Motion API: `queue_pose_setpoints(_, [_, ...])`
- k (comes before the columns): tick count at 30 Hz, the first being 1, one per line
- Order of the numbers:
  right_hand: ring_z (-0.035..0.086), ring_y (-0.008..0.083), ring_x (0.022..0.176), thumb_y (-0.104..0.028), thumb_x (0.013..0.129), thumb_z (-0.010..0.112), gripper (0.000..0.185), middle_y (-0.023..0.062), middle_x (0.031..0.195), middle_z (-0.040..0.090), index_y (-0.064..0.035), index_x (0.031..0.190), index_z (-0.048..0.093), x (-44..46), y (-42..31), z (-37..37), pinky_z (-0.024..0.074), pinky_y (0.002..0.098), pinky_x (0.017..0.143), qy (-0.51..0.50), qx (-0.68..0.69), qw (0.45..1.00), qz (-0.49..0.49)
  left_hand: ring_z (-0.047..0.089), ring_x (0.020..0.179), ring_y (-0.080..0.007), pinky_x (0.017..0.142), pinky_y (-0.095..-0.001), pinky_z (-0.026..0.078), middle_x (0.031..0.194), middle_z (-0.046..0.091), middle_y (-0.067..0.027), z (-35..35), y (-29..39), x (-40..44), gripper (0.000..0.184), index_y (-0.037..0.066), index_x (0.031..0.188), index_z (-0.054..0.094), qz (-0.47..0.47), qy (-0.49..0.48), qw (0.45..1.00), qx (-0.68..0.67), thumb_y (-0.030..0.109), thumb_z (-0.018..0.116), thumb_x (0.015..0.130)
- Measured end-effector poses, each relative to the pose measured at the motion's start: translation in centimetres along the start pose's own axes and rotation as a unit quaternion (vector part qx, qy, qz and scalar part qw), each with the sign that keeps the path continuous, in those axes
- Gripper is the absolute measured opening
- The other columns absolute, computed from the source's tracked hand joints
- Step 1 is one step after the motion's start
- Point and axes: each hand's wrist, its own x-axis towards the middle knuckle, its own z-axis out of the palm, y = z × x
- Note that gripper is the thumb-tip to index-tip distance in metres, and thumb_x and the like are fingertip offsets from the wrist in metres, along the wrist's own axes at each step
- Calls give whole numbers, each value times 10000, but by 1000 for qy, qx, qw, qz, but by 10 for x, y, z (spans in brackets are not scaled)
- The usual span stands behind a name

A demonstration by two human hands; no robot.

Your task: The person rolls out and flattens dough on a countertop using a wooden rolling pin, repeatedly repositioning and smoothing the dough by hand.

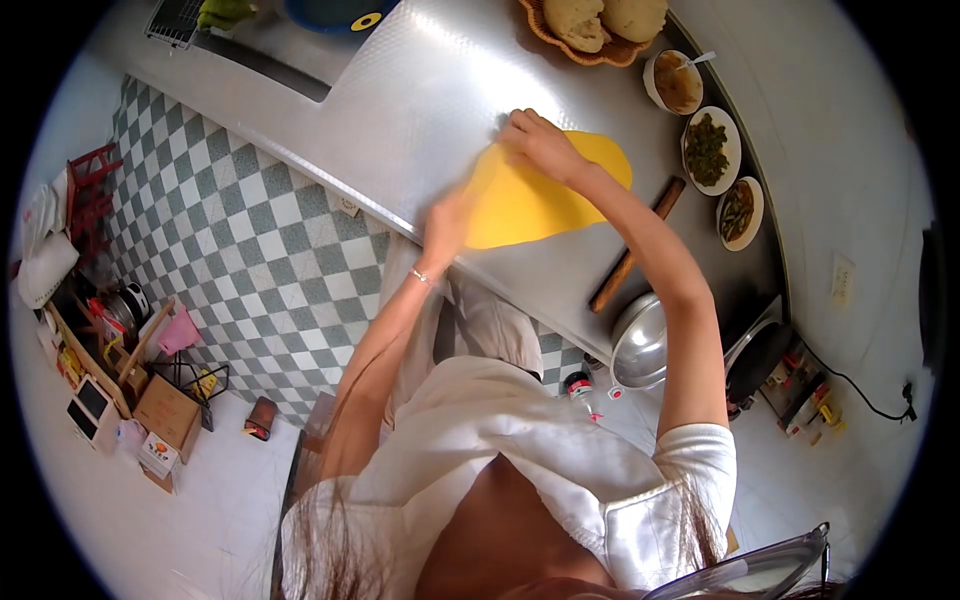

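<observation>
A smooth yellow dough sheet (540, 200), rounded at its right end, lies on the metal counter (400, 130). My right hand (540, 145) has its fingers curled together on the sheet's upper left edge. Lower down, at the left edge, my left hand (447, 225) touches the sheet; motion blur smears its fingers. To the right of the dough, a dark wooden rolling pin (637, 245) lies at a slant, partly behind my right forearm.
A wicker basket (575, 52) of buns stands at the far edge. Along the right side sit a bowl of brown sauce (676, 82) and plates of green food (708, 150) and mixed food (738, 213). A metal bowl (640, 345) is near my right elbow.
</observation>
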Motion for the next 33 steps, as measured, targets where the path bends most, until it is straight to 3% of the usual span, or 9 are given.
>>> queue_pose_setpoints(6, [522,300,1010,-110,746,673,264,87,1006,557,-74,990,578,2,-9,25,441,395,867,113,-12,993,7,624,881,-120,764,-261,497,974,678,-76,-7,-13,18,257,-21,1136,594,86,36,994,-60,124,595,924])
queue_pose_setpoints(9, [519,290,1029,-114,746,666,189,91,1000,565,-74,916,595,6,-4,28,443,396,851,95,-16,995,-3,639,858,-142,747,-270,500,954,682,-109,-15,14,26,303,-8,1105,602,66,19,997,37,168,674,870])
queue_pose_setpoints(12, [561,274,968,-130,761,636,113,81,951,582,-80,853,594,2,-3,28,466,390,800,138,-6,989,-56,665,853,-304,737,-355,510,929,670,-191,-23,45,32,307,-6,1030,604,13,-18,990,142,227,663,839])
queue_pose_setpoints(15, [600,269,872,-147,776,606,105,58,888,598,-85,858,586,-18,-2,31,487,384,748,120,-37,990,-67,650,827,-271,742,-337,511,924,660,-156,-21,67,40,384,24,1076,610,-4,-80,944,320,217,744,773])
queue_pose_setpoints(18, [624,268,826,-151,782,586,100,39,863,618,-88,858,568,-38,-11,24,500,382,724,120,-58,987,-88,635,898,-304,774,-371,504,976,657,-142,-2,66,51,354,45,1088,616,158,-70,947,270,188,716,779])
queue_pose_setpoints(21, [621,274,910,-162,800,580,191,57,962,630,-90,977,587,-55,-17,17,500,380,784,173,-63,972,-145,619,966,-310,802,-376,496,1037,647,-135,16,83,61,285,53,1088,623,124,-188,909,351,146,655,820])
queue_pose_setpoints(24, [588,295,1009,-151,787,620,336,83,1080,605,-93,1115,577,-63,-14,7,474,397,879,125,44,990,-42,622,956,-324,802,-377,496,1042,658,-133,23,63,58,245,56,1103,637,245,-101,937,230,109,589,869])
queue_pose_setpoints(28, [490,311,1149,-102,722,705,460,97,1179,544,-90,1159,563,-59,23,8,402,437,979,242,57,969,12,639,902,-342,781,-360,501,1014,674,-155,18,76,51,262,45,1139,637,138,-130,957,218,94,565,891])
queue_pose_setpoints(33, [498,289,1092,-104,755,676,373,71,1115,540,-94,1112,573,-59,51,-1,416,397,949,117,-3,991,70,662,839,-329,766,-333,507,963,687,-161,7,71,57,274,30,1165,622,150,-164,959,174,86,552,906])
